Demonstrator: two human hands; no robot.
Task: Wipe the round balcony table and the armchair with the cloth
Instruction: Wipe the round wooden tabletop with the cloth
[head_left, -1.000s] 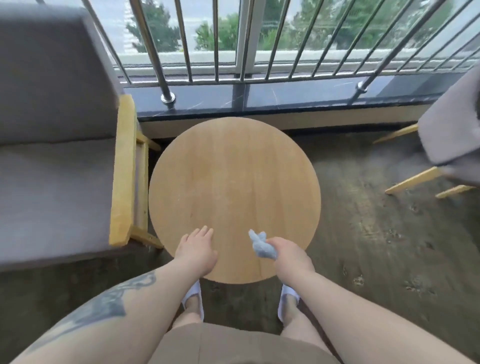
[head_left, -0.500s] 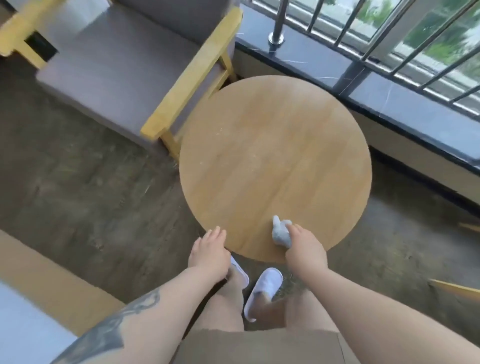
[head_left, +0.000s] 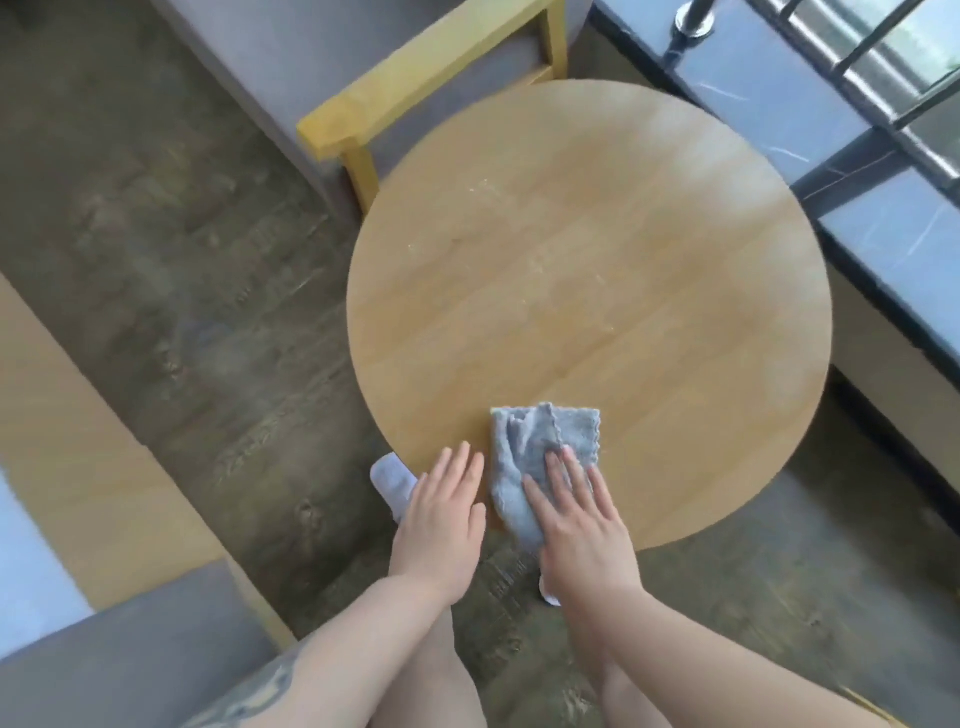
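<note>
- Head view: cloth (head_left: 540, 457), bunched in the right fist half a second ago, now lies spread on the round table (head_left: 587, 260) at its near edge.
- Right hand (head_left: 576, 514) presses it flat, fingers straight; left hand (head_left: 441, 514) rests open beside it.
- Wiping is judged just starting; armchair (head_left: 415, 67) untouched.

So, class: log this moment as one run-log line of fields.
stage: table wipe starting | right hand: flat on cloth | left hand: flat on round table near edge | armchair: untouched
</note>
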